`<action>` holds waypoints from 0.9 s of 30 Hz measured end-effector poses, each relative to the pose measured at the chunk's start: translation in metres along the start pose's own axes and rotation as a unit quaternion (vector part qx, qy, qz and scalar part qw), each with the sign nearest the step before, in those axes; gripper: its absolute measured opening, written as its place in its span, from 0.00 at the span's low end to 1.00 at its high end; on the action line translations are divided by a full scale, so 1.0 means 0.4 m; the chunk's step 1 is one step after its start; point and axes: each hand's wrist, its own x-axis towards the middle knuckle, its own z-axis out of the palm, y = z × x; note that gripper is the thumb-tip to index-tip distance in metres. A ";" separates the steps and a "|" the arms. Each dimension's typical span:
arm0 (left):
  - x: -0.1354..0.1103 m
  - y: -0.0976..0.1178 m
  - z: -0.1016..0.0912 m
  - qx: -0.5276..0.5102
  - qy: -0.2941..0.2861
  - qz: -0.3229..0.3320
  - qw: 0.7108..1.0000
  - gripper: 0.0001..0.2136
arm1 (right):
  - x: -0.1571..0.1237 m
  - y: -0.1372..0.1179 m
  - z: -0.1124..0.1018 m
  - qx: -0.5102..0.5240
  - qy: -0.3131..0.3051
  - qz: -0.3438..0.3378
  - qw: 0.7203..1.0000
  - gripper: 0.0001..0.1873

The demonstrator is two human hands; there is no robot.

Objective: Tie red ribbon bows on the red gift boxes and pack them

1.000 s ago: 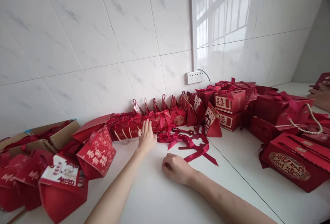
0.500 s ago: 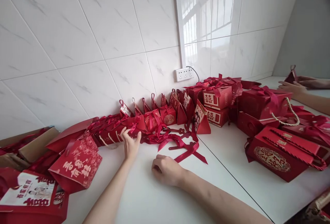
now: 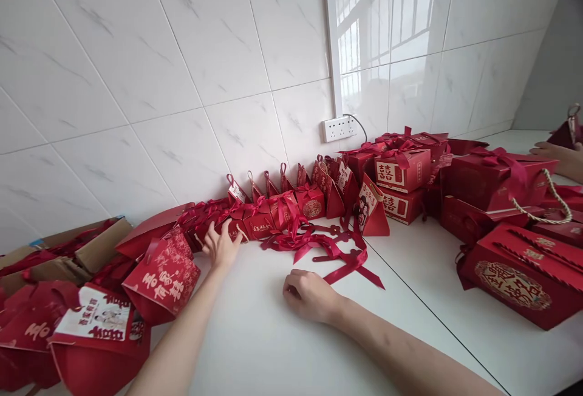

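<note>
My left hand (image 3: 221,247) reaches to the row of small red gift boxes by the wall. Its fingers are apart, at the front of a red box with a pale rope handle; whether they touch it I cannot tell. Just right of it stands a red box with gold characters (image 3: 261,226). My right hand (image 3: 312,296) rests on the white table (image 3: 255,329), fingers curled in, with nothing visible in them. Beyond it lies a loose heap of dark red ribbons (image 3: 319,244). A red triangular box (image 3: 376,217) stands right of the ribbons.
Larger red boxes (image 3: 510,274) are stacked at right. Left are a red box with white characters (image 3: 164,280), a red box with a picture card (image 3: 102,353) and an open cardboard carton (image 3: 104,247). Another person's hand (image 3: 558,159) holds a dark red box (image 3: 567,135) at far right.
The view has turned left. My left hand has moved left along the row, uncovering the box with gold characters. My right hand stays at about the same spot on the table.
</note>
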 end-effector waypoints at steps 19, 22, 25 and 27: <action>-0.206 -0.038 -0.183 -0.315 0.090 0.129 0.936 0.30 | -0.009 0.004 -0.035 0.168 0.097 -0.009 0.981 0.39; -0.257 -0.020 -0.183 -0.341 -0.023 0.152 0.927 0.29 | -0.019 -0.012 -0.050 0.229 0.110 -0.057 0.965 0.47; -0.301 0.008 -0.156 -0.374 -0.168 0.132 0.902 0.29 | -0.027 -0.019 -0.058 0.222 0.080 -0.066 0.969 0.51; -0.318 0.025 -0.135 -0.387 -0.177 0.128 0.896 0.28 | -0.026 -0.015 -0.055 0.212 0.047 -0.052 0.975 0.52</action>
